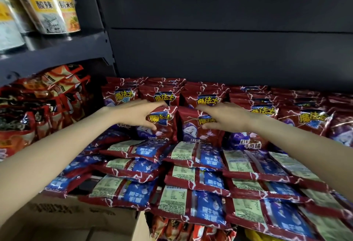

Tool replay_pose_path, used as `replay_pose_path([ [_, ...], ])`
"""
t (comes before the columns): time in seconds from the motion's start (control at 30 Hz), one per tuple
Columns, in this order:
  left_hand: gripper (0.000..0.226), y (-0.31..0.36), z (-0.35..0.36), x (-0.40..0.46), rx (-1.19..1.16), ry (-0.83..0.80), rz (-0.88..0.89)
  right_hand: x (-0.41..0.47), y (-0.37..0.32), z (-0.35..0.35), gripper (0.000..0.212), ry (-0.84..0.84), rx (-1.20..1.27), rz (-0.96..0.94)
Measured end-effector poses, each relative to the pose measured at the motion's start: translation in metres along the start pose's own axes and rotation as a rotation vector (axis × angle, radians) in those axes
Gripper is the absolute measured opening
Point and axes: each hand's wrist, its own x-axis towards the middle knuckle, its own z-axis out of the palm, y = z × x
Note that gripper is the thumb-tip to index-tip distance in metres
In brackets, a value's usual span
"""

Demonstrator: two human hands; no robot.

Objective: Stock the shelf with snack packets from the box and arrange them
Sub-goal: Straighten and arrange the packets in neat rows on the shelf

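Two bare hands at mid-frame each grasp one upright glossy red foil packet — left hand (133, 113) on the left packet (162, 124), right hand (227, 119) on the right packet (193, 126) — above flat crinkly packets (193, 175); one cardboard box (76, 219) lower left.

Before me a dark panelled back wall (229, 30) rises, and a dark metal upper shelf (57, 50) to my left carries noodle cups (55, 9).
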Motion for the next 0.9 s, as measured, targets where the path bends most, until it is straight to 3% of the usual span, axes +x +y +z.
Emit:
replay_pose_path([
  [0.17,0.081,-0.003,-0.003,0.017,0.357,0.288,-0.005,0.004,0.011,0.0,0.068,0.137,-0.108,0.064],
  [0.4,0.078,-0.011,0.01,0.029,0.409,0.526,0.198,0.011,0.017,0.006,0.063,0.282,-0.137,-0.019],
  [0.53,0.073,-0.011,0.01,0.027,0.444,0.51,0.2,0.018,0.024,0.009,0.063,0.245,-0.224,0.021],
  [0.73,0.123,-0.021,0.033,0.026,0.443,0.217,0.056,0.016,0.04,0.026,0.089,-0.023,-0.317,-0.034],
  [0.9,0.136,-0.019,0.033,0.035,0.426,0.153,0.004,0.022,0.047,0.022,0.098,-0.095,-0.398,-0.038],
])
